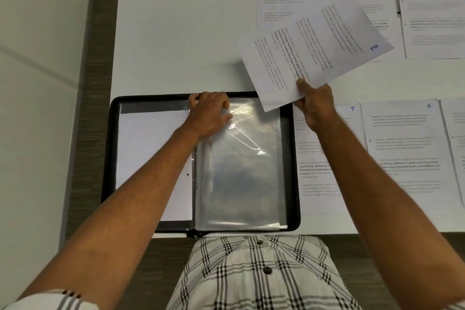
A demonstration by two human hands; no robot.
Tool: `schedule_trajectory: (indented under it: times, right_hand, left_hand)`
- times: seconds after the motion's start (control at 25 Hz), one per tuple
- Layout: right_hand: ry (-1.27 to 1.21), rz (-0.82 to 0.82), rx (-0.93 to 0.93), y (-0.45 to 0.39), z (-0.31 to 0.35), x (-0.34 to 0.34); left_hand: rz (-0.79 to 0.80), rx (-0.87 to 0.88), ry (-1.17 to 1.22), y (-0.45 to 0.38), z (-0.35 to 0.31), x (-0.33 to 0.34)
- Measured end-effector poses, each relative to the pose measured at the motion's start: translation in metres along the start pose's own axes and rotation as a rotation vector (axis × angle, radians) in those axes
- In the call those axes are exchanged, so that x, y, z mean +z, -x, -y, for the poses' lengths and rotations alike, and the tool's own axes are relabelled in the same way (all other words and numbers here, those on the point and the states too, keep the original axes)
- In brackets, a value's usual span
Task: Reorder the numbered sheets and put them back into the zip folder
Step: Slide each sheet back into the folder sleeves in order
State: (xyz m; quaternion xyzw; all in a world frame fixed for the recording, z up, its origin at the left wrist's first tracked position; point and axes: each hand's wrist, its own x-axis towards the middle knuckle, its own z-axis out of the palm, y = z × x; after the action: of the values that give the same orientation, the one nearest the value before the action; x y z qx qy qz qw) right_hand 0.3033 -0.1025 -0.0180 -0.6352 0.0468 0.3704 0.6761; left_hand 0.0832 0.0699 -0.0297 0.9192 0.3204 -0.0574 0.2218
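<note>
A black zip folder lies open on the white table, near its front edge. A white sheet fills the folder's left half. Clear plastic sleeves fill its right half. My left hand grips the top edge of the uppermost clear sleeve near the spine. My right hand pinches the lower edge of the sheet numbered 2 and holds it tilted in the air above the folder's top right corner.
Numbered sheets lie spread over the right of the table: sheet 3 and sheet 4 at the back, sheet 7 and another sheet at the front. More sheets reach the right edge. A wooden ledge borders the table's left side.
</note>
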Motion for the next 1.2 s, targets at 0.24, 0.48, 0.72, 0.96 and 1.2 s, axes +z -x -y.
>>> schedule_trajectory:
  times: [0.24,0.48,0.72,0.96,1.2]
  right_hand:
    - [-0.021,0.032,-0.07,-0.006,0.013,0.022]
    - [-0.049,0.034,-0.106,-0.024,0.022,0.056]
    - [0.049,0.049,-0.098,-0.027,0.012,0.077]
    - [0.321,0.155,-0.06,-0.026,-0.002,0.074]
    - [0.513,0.358,-0.041,-0.028,0.008,0.059]
  left_hand:
    - [-0.022,-0.002,0.149,-0.014,0.014,-0.019]
    - [0.05,0.036,0.217,-0.015,0.021,-0.026]
    - [-0.001,0.08,0.182,-0.011,0.021,-0.023]
    - [-0.055,0.117,0.193,-0.013,0.023,-0.025]
    - [-0.082,0.104,0.234,-0.019,0.025,-0.023]
